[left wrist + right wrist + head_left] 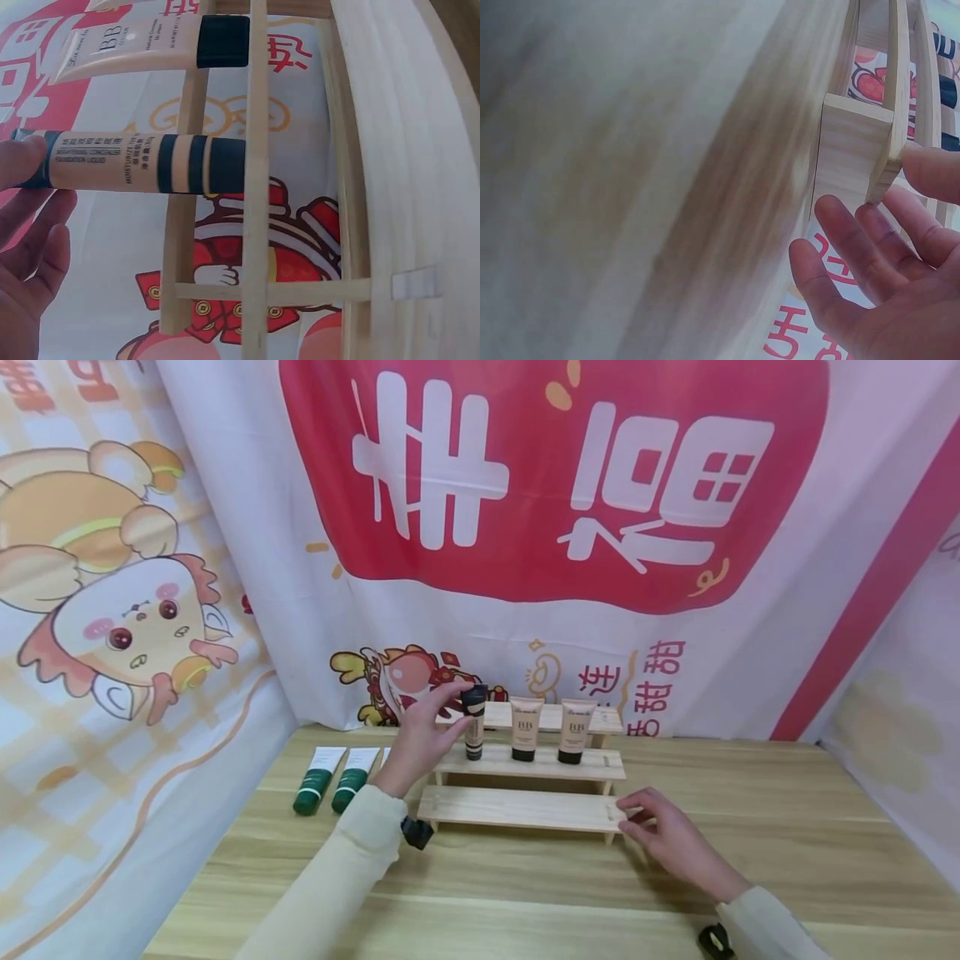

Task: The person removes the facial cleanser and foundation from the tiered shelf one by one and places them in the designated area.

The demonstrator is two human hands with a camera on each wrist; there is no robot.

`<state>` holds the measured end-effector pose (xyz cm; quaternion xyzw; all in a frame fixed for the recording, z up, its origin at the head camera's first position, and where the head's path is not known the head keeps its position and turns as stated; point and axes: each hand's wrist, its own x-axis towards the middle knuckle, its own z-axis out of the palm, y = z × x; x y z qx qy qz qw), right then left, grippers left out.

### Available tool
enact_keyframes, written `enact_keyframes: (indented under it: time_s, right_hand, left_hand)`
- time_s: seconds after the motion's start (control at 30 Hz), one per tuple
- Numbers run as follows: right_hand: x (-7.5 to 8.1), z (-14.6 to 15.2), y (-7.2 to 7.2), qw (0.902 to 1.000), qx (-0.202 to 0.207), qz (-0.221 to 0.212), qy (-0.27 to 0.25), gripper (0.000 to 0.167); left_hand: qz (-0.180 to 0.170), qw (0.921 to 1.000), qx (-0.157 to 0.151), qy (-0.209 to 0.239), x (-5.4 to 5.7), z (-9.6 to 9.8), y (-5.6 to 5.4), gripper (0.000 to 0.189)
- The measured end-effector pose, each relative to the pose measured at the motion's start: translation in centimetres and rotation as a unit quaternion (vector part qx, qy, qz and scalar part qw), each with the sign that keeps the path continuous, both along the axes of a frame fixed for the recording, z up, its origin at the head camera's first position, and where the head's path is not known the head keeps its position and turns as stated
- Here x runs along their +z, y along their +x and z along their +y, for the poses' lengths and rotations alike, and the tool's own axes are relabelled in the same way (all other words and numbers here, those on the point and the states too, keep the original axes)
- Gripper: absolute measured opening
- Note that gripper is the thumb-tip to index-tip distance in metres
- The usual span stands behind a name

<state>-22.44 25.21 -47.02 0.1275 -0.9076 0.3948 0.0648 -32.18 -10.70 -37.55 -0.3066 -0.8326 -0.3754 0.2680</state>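
At the middle shelf (606, 765) | left hand (424, 727) pinching tube (105, 163) | right hand (663, 839) at rack (517, 808) end, grip unclear | seat cap (225, 166) flat before release

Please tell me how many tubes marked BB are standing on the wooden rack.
2: one BB tube near the centre of the middle shelf, and the second BB tube beside it, towards the right end. None appears hidden.
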Motion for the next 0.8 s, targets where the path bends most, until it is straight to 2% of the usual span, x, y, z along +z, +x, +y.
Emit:
enact_keyframes:
  time_s: [0.27,0.47,0.63,0.8]
  right_hand:
    - [0.2,-0.1,-0.1,0.9999,-0.006,-0.012,0.001,0.022]
    - [0.1,0.0,0.0,1.0000,-0.004,-0.008,-0.001,0.022]
    - [-0.1,0.0,0.0,1.0000,0.000,-0.005,-0.004,0.023]
    - [0.0,0.0,0.1,1.0000,-0.001,-0.002,-0.004,0.023]
  left_hand:
    - [0.020,0.9995,-0.014,0.017,-0.6,0.4,-0.4,0.050]
    - [0.010,0.9997,-0.005,0.020,-0.5,0.3,-0.1,0.049]
    - [0.005,0.9999,-0.004,0.015,0.1,-0.6,0.9,0.051]
    - [0.013,0.9999,-0.008,-0.007,1.2,-2.2,2.6,0.051]
